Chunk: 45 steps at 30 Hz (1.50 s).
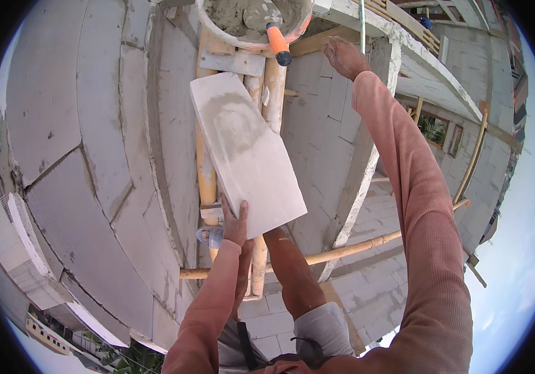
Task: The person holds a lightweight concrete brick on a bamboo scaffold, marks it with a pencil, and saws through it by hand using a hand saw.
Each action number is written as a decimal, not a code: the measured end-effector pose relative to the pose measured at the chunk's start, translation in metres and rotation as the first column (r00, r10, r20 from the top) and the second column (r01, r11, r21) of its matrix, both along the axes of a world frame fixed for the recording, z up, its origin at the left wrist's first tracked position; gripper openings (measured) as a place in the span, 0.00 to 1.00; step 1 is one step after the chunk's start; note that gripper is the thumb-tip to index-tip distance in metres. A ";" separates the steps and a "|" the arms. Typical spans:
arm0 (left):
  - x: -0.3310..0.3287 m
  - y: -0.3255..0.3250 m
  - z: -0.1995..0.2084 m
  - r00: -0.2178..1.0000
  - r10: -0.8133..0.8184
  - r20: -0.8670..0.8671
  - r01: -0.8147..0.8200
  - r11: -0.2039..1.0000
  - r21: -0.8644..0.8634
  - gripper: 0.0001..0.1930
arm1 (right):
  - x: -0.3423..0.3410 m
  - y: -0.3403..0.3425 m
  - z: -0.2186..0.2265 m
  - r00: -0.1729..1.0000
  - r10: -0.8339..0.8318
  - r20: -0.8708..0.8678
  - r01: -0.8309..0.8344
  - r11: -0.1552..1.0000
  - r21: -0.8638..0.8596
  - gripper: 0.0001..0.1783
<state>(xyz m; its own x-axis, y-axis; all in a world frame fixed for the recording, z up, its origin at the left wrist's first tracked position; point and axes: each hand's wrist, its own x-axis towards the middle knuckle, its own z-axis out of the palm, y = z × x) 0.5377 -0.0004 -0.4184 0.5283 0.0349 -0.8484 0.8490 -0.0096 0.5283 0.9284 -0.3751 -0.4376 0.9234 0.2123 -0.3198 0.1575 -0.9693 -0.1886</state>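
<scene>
Walls: pale grey block walls (105, 106) rise on your left and stand farther off to your right, with bright sky (516, 268) at the far right edge.
Scaffold: upright-looking bamboo poles (273, 93) run away from you up the middle, and a crosswise bamboo pole (354, 247) passes by your legs (293, 274).
Block: your pale slab-like block (267, 177) lies slantwise in front of you, over the bamboo poles, its far end toward the left; whether they bear any of its weight, you cannot tell from here.
Damp patch: a darker grey smear (236, 124) covers part of the block's far half.
Left hand: your left hand (235, 225) grips the block's near left edge, thumb on the upper face, fingers around the side.
Right hand: your right hand (346, 57) is stretched far forward, well apart from the block, fingers bent; you cannot tell whether they hold anything.
Bucket: beyond the block, your bucket (230, 41) holds grey mortar (227, 14).
Trowel: your trowel (277, 41) rests in it, orange handle hanging over the rim toward you.
</scene>
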 end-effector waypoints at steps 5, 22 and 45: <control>-0.013 0.012 -0.015 0.995 -0.062 0.072 0.059 0.997 0.041 0.50 | 0.082 0.027 -0.054 0.946 0.031 0.323 -0.015 0.999 -0.052 0.14; 0.005 0.006 -0.007 1.000 -0.020 -0.010 0.018 0.990 -0.137 0.54 | 0.160 0.034 -0.118 0.895 0.006 0.447 0.079 0.982 -0.170 0.19; -0.011 0.011 -0.034 0.997 -0.055 0.051 0.057 0.998 -0.042 0.56 | -0.018 0.044 -0.082 0.804 -0.298 0.514 0.242 0.954 0.175 0.18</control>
